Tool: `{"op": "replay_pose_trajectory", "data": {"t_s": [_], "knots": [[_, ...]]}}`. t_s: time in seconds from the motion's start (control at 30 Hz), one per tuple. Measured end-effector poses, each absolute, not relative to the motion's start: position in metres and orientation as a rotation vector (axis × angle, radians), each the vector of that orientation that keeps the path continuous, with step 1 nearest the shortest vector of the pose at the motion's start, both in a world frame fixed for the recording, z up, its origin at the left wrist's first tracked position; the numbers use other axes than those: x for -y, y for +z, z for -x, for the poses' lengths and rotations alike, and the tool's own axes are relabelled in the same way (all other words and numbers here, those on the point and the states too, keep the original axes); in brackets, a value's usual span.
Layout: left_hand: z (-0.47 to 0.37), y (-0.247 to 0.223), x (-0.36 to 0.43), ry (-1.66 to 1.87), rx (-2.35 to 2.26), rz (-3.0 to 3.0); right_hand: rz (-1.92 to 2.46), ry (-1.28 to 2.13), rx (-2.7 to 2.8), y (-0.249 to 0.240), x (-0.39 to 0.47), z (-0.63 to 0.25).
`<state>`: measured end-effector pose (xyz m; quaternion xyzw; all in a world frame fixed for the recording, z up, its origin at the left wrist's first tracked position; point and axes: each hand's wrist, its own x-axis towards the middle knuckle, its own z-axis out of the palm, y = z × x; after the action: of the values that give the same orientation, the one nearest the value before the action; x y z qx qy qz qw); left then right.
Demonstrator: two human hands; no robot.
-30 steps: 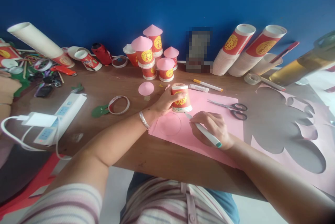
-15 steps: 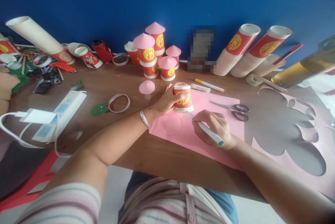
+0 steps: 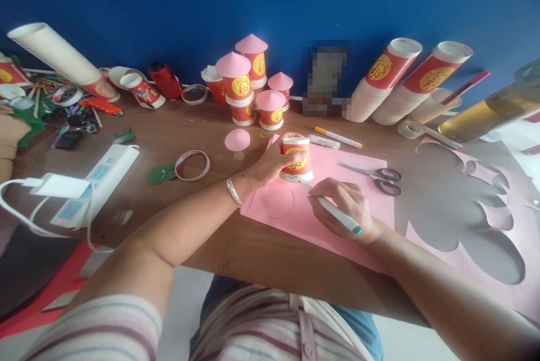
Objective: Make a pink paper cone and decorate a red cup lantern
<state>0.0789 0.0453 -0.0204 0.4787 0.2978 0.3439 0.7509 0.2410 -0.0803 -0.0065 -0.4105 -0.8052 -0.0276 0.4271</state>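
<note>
My left hand point(image 3: 272, 161) is wrapped round a red paper cup point(image 3: 296, 159) with a yellow emblem. Its white band near the bottom carries green marks. In my right hand point(image 3: 343, 206) is a white marker point(image 3: 337, 215) with a green end, gripped like a pen. The marker's tip is close to the cup's white band; I cannot tell if it touches. Under both hands lie pink paper sheets point(image 3: 304, 223), the top one bearing a drawn circle point(image 3: 276, 199). Scissors point(image 3: 373, 175) rest on the paper to the right, near a white tube point(image 3: 324, 141) and an orange-capped marker point(image 3: 338, 137).
Behind the cup stand several red cups topped with pink paper cones point(image 3: 233, 66). Tall cup stacks point(image 3: 379, 80) lean at the back right, beside a tape roll point(image 3: 410, 129). Cut pink scraps point(image 3: 502, 220) spread on the right. A power strip point(image 3: 101, 181) with cables lies left.
Both hands keep their hold on the cup and the marker. The cup seems turned slightly, and more green marking shows on its white band near the tip.
</note>
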Motion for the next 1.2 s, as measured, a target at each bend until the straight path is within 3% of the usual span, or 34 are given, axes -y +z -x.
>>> {"op": "replay_pose_trajectory", "data": {"t_s": [1.2], "knots": [[-0.0801, -0.0166, -0.0472, 0.722, -0.528, -1.319, 1.058, -0.026, 2.070, -0.0092, 0.0812, -0.2412]]}}
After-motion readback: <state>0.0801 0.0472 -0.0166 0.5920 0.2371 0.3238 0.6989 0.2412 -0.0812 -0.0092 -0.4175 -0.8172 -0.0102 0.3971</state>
